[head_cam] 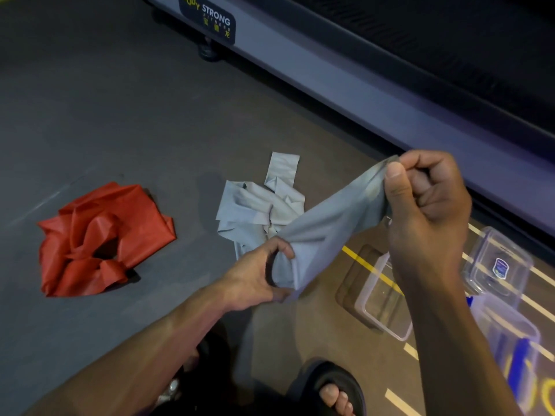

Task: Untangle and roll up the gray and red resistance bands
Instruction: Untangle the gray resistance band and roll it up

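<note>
The right hand (426, 199) pinches one end of the gray band (327, 223) while the left hand (258, 277) grips it lower down, its tangled remainder heaped on the floor (120, 115), well apart from the crumpled red band (99, 238).

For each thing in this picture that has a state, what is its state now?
Thin gray rubber resistance band: one end lifted, the rest crumpled on the floor.
Thin red rubber resistance band: crumpled on the floor, untouched.
Left hand: grips the gray band low.
Right hand: pinches the gray band's end.
Clear plastic box: open, on the floor.
Clear plastic lid: off, beside the box.
</note>
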Motion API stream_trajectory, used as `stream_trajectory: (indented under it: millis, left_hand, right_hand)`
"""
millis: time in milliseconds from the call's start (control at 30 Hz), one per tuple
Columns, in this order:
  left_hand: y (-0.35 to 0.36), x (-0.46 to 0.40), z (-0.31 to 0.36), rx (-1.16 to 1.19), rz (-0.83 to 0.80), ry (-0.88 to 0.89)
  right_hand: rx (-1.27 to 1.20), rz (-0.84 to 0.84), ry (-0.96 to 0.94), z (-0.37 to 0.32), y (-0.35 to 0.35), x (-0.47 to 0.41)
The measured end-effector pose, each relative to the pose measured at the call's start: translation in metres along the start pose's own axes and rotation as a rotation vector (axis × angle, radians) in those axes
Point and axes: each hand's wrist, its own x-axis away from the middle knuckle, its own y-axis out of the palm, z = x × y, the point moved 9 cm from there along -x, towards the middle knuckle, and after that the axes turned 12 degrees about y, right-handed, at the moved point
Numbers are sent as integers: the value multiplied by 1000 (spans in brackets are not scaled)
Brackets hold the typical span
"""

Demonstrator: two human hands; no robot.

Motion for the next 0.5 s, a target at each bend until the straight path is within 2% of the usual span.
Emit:
stream_trajectory:
  millis: [100,300,500]
  left_hand:
    - [3,3,-1,-7,-57,29]
    - [-6,2,-12,-177,-19,57]
    - [-2,4,-18,-101,-70,9]
  right_hand:
    - [14,41,-19,-1,-7,-2]
    - [-15,82,-8,-3,-15,-3]
    - [-33,133,3,3,-25,-6]
